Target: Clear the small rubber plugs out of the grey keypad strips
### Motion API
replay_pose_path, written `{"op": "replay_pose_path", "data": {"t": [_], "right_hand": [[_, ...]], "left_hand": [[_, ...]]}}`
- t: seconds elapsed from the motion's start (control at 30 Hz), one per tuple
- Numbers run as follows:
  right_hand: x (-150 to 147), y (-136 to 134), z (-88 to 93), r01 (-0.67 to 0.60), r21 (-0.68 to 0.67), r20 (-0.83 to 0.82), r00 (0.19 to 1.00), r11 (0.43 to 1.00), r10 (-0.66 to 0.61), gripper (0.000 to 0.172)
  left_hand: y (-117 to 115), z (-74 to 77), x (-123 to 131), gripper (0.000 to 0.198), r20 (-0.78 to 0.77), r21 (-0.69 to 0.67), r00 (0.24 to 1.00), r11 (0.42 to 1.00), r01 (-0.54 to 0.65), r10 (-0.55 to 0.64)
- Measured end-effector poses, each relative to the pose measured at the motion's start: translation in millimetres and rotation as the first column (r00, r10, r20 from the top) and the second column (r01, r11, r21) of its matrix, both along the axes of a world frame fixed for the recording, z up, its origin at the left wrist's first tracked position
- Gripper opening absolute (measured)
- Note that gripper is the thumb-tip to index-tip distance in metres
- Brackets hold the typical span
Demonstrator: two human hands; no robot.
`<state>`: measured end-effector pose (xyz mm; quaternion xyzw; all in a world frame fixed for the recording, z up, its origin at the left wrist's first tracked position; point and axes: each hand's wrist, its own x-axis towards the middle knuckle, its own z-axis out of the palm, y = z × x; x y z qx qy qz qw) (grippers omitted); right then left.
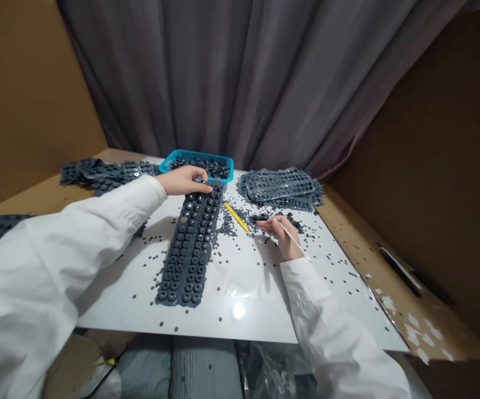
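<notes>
A long dark rubber sheet (188, 244), moulded with rows of ring-shaped grommets, lies lengthwise on the white board (248, 316). At its far end my left hand (184, 180) is closed on the sheet, thumb along the surface and index finger bent. To the right, my right hand (284, 233) holds a thin white stick (292, 238) that slants back over the wrist. Its fingertips are beside a small pile of dark rubber pieces (296, 223), partly hidden by the hand. Between the hands lies a yellow pen-like tool (236, 217).
A blue basket (164, 165) of small dark pieces stands at the back. Perforated rubber sheets (281, 187) are stacked back right; more grommet sheets (111, 174) lie back left. Tiny dark discs are scattered over the board. Cardboard walls (431, 166) stand at both sides, with a curtain (240, 83) behind.
</notes>
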<state>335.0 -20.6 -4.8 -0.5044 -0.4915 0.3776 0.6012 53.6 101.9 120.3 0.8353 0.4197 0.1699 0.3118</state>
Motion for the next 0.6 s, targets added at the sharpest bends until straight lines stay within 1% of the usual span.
{"op": "replay_pose_path", "data": {"t": [0.13, 0.17, 0.2, 0.23, 0.27, 0.33, 0.4, 0.43, 0.5, 0.53, 0.6], "right_hand": [[-22, -5, 2.4, -0.121, -0.034, -0.040, 0.992, 0.992, 0.120, 0.037], [-25, -6, 3.2, -0.137, -0.035, -0.057, 0.989, 0.990, 0.135, 0.038], [-27, -7, 4.3, -0.141, -0.022, -0.082, 0.987, 0.990, 0.139, 0.039], [-28, -8, 6.1, -0.134, 0.003, -0.117, 0.984, 0.991, 0.134, 0.040], [-29, -9, 8.6, -0.121, 0.042, -0.156, 0.980, 0.992, 0.127, 0.041], [-28, -12, 15.9, -0.097, 0.135, -0.242, 0.962, 0.986, 0.127, 0.043], [-27, -16, 24.9, -0.096, 0.208, -0.330, 0.930, 0.973, 0.162, 0.047], [-26, -18, 29.1, -0.105, 0.228, -0.370, 0.910, 0.968, 0.186, 0.050], [-23, -21, 34.6, -0.104, 0.234, -0.437, 0.877, 0.967, 0.200, 0.056], [-20, -22, 35.6, -0.090, 0.215, -0.463, 0.867, 0.973, 0.183, 0.058], [-13, -21, 34.3, -0.029, 0.145, -0.505, 0.858, 0.989, 0.099, 0.058]], "left_hand": [[-11, 25.4, 32, 0.023, 0.127, -0.059, 0.982, 0.989, -0.135, 0.142], [-15, 31.6, 42, 0.022, 0.196, -0.112, 0.955, 0.973, -0.204, 0.223], [-20, 37.5, 51, 0.022, 0.259, -0.156, 0.924, 0.956, -0.248, 0.282], [-25, 43.0, 60, 0.022, 0.321, -0.191, 0.894, 0.946, -0.263, 0.313], [-31, 47.7, 69, 0.023, 0.374, -0.223, 0.870, 0.942, -0.251, 0.321], [-44, 53.2, 86, 0.024, 0.439, -0.249, 0.853, 0.951, -0.186, 0.281], [-59, 52.1, 103, 0.022, 0.466, -0.234, 0.865, 0.969, -0.079, 0.184], [-66, 49.0, 112, 0.022, 0.470, -0.241, 0.874, 0.970, -0.008, 0.125], [-78, 38.9, 129, 0.034, 0.474, -0.289, 0.880, 0.948, 0.133, 0.021], [-82, 32.5, 136, 0.043, 0.463, -0.317, 0.885, 0.926, 0.207, -0.039], [-84, 18.4, 144, 0.057, 0.449, -0.303, 0.872, 0.884, 0.355, -0.196]]}}
